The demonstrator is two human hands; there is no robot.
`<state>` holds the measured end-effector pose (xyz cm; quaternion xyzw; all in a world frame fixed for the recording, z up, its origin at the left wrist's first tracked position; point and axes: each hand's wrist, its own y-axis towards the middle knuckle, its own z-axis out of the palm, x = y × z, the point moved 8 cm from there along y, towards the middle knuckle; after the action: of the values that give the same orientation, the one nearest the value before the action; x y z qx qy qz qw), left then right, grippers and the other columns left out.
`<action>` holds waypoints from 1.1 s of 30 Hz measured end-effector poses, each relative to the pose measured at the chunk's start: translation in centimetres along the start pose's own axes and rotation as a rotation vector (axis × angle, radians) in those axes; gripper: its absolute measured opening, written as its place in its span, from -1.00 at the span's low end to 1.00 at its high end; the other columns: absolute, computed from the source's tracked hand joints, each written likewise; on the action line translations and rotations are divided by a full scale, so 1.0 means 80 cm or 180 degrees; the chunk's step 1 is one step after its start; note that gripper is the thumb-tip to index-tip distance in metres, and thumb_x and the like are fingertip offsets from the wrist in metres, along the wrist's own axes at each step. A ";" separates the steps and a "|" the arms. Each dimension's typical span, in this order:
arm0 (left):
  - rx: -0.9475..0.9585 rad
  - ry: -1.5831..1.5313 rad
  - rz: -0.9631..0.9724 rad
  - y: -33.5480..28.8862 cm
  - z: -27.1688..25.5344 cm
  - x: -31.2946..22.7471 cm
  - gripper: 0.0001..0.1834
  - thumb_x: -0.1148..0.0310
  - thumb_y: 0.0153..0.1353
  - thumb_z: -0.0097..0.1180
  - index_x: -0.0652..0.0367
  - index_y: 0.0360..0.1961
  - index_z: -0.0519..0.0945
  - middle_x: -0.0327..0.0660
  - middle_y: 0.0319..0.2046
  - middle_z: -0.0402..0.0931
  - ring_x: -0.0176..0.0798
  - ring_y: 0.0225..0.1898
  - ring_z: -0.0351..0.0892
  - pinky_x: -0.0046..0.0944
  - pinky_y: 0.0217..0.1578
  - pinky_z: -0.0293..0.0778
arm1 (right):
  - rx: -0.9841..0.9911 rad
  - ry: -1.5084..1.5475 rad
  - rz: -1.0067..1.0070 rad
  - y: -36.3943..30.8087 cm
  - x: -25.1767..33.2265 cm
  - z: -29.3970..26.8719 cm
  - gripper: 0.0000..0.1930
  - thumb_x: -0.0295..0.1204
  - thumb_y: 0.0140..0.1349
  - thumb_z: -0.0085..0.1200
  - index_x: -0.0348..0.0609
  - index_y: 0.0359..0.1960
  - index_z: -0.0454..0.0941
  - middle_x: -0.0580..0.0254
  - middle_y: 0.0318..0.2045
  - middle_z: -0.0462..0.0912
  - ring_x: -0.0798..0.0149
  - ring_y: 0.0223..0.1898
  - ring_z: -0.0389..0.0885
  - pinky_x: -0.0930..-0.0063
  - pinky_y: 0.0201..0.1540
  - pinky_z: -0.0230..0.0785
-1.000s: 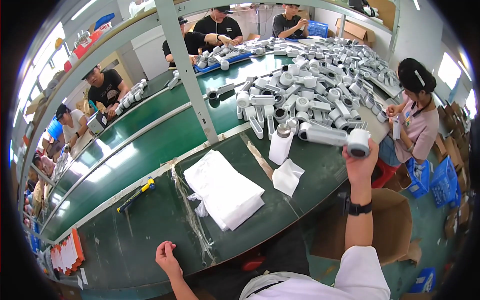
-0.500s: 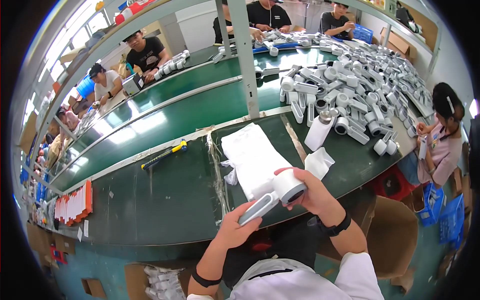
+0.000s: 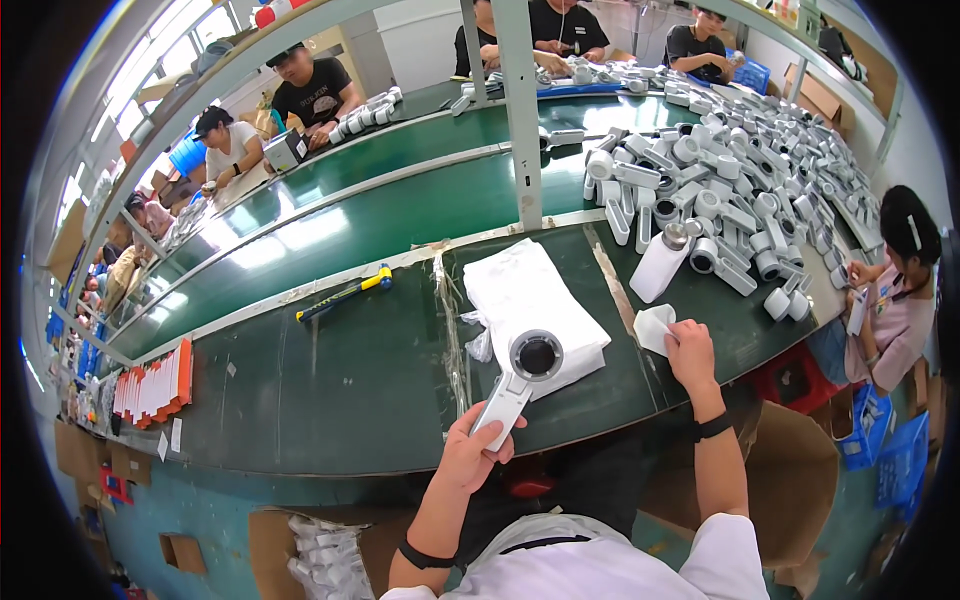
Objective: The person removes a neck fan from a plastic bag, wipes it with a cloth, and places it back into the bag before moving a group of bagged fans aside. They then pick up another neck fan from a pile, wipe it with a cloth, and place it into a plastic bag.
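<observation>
My left hand (image 3: 474,452) is closed around the handle of a white and grey handheld device (image 3: 507,402) with a round head. The head's dark, ringed face is turned up, over a stack of white plastic bags or sheets (image 3: 530,300). At the right, my right hand (image 3: 692,355) pinches a crumpled white cloth or tissue (image 3: 653,328) at its edge, on the dark green table. Just beyond the cloth, a white bottle with a metal top (image 3: 660,265) leans on its side or tilts; I cannot tell which.
A large heap of similar devices (image 3: 735,200) covers the far right. A yellow and black hammer (image 3: 345,292) lies to the left. Orange-edged white cards (image 3: 153,385) stand at the far left. An open carton (image 3: 780,480) sits below right. Other people work around the green conveyor (image 3: 400,210).
My right hand has let go of the device's head and moved right to the cloth. The left hand has turned the device so its dark round face shows. The view has shifted slightly.
</observation>
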<state>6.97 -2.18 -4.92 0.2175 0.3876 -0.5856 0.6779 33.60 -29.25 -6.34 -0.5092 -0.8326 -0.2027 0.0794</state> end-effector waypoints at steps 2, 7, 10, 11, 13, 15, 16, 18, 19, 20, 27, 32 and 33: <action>-0.0038 -0.0163 0.0016 0.000 -0.001 0.005 -0.63 0.26 0.37 -0.04 0.35 0.03 0.41 0.02 -0.19 0.55 -0.34 -0.58 0.38 -0.30 -0.54 0.33 | -0.0424 0.0472 -0.0085 -0.001 0.023 -0.024 -0.81 -0.46 0.12 0.16 -0.25 -0.24 0.57 0.01 -0.13 0.56 -0.02 -0.13 0.54 0.23 -0.04 0.41; -0.0247 -0.0215 -0.0001 0.003 0.002 0.010 -0.57 0.12 0.46 -0.21 0.30 0.04 0.40 0.00 -0.18 0.55 -0.35 -0.59 0.34 -0.30 -0.54 0.31 | -0.1070 0.2675 -0.0329 -0.030 0.143 -0.097 -0.86 -0.56 0.11 0.18 -0.29 -0.31 0.52 -0.02 -0.18 0.61 0.06 -0.18 0.62 0.34 -0.10 0.46; -0.0343 -0.0148 0.0099 0.007 0.016 0.008 -0.58 0.14 0.46 -0.21 0.31 0.03 0.42 -0.01 -0.19 0.56 -0.35 -0.60 0.35 -0.31 -0.55 0.31 | -0.1106 0.2608 -0.0842 -0.057 0.214 -0.102 -0.83 -0.56 0.06 0.24 -0.26 -0.32 0.52 0.01 -0.24 0.64 0.08 -0.20 0.64 0.36 -0.14 0.49; -0.0455 0.0071 0.0156 0.007 0.015 0.010 -0.59 0.15 0.46 -0.21 0.32 0.03 0.42 0.00 -0.20 0.57 -0.35 -0.60 0.36 -0.32 -0.56 0.32 | -0.1287 0.2480 -0.1137 -0.063 0.238 -0.105 -0.83 -0.58 0.05 0.23 -0.25 -0.30 0.54 0.03 -0.26 0.63 0.07 -0.22 0.63 0.35 -0.16 0.50; -0.0570 0.0294 0.0216 0.004 0.018 0.013 -0.59 0.16 0.46 -0.20 0.32 0.03 0.42 0.00 -0.20 0.58 -0.35 -0.61 0.37 -0.32 -0.57 0.32 | -0.1466 0.2349 -0.1430 -0.068 0.267 -0.103 -0.81 -0.61 0.04 0.21 -0.25 -0.27 0.56 0.05 -0.27 0.62 0.06 -0.24 0.63 0.34 -0.19 0.50; -0.0609 0.1018 0.0495 -0.003 0.023 0.006 -0.59 0.18 0.46 -0.19 0.34 0.05 0.42 0.01 -0.21 0.59 -0.35 -0.61 0.39 -0.35 -0.58 0.34 | -0.1361 0.1870 -0.1847 -0.069 0.292 -0.095 -0.75 -0.65 0.02 0.19 -0.22 -0.20 0.60 0.06 -0.30 0.59 0.02 -0.28 0.61 0.30 -0.22 0.49; -0.0613 0.1018 0.0503 -0.007 0.021 0.008 -0.59 0.18 0.46 -0.19 0.34 0.05 0.42 0.01 -0.21 0.59 -0.35 -0.61 0.39 -0.35 -0.58 0.34 | -0.1362 0.1874 -0.1855 -0.064 0.291 -0.091 -0.75 -0.65 0.02 0.19 -0.22 -0.20 0.60 0.06 -0.30 0.59 0.02 -0.28 0.61 0.30 -0.22 0.49; -0.0368 0.0780 0.0723 -0.015 0.025 0.006 -0.58 0.20 0.47 -0.22 0.34 0.10 0.43 -0.05 -0.19 0.60 -0.40 -0.58 0.41 -0.42 -0.56 0.31 | -0.1468 0.2113 -0.1372 -0.045 0.269 -0.080 -0.72 -0.67 0.02 0.16 -0.21 -0.17 0.61 0.06 -0.31 0.56 0.01 -0.30 0.59 0.31 -0.25 0.47; -0.0380 0.0779 0.0726 -0.017 0.024 0.002 -0.58 0.20 0.47 -0.22 0.34 0.10 0.43 -0.05 -0.19 0.60 -0.40 -0.58 0.41 -0.42 -0.56 0.31 | -0.1258 0.2185 -0.1267 -0.035 0.261 -0.071 -0.76 -0.67 0.07 0.15 -0.24 -0.19 0.60 0.05 -0.27 0.57 0.05 -0.29 0.60 0.38 -0.24 0.46; -0.0412 0.0728 0.0651 -0.018 0.023 0.000 -0.58 0.21 0.47 -0.22 0.34 0.11 0.43 -0.04 -0.18 0.60 -0.40 -0.59 0.41 -0.42 -0.56 0.31 | -0.1249 0.2189 -0.1272 -0.034 0.257 -0.072 -0.76 -0.67 0.07 0.15 -0.24 -0.19 0.60 0.05 -0.27 0.57 0.05 -0.29 0.60 0.38 -0.24 0.46; -0.0138 -0.0098 0.0307 -0.011 0.023 0.008 -0.56 0.17 0.44 -0.15 0.32 0.13 0.37 0.09 -0.12 0.55 -0.23 -0.51 0.48 -0.26 -0.48 0.42 | -0.1117 0.3511 -0.0197 -0.019 0.193 -0.057 -0.82 -0.58 0.31 0.00 -0.32 -0.07 0.50 0.30 -0.21 0.57 0.51 -0.15 0.48 0.59 -0.08 0.36; 0.0065 -0.0306 0.0229 -0.008 0.022 0.022 -0.53 0.22 0.32 -0.07 0.18 0.20 0.32 0.15 -0.05 0.48 -0.09 -0.42 0.51 -0.17 -0.42 0.45 | -0.0927 0.3726 -0.0213 -0.035 0.213 -0.069 -0.80 -0.63 0.24 0.03 -0.29 -0.10 0.54 0.22 -0.16 0.60 0.40 -0.14 0.54 0.55 -0.11 0.40; 0.0087 -0.0440 0.0142 -0.007 0.023 0.025 -0.47 0.24 0.25 -0.03 0.14 0.24 0.30 0.15 -0.05 0.46 -0.05 -0.40 0.51 -0.16 -0.42 0.45 | -0.0768 0.3414 -0.0288 -0.038 0.221 -0.070 -0.78 -0.66 0.18 0.06 -0.27 -0.12 0.57 0.13 -0.13 0.62 0.29 -0.10 0.58 0.47 -0.12 0.43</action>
<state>6.96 -4.88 -5.28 0.1944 0.3269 -0.5892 0.7129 22.22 -18.38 3.96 -0.3038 -0.6674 -0.5310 0.4247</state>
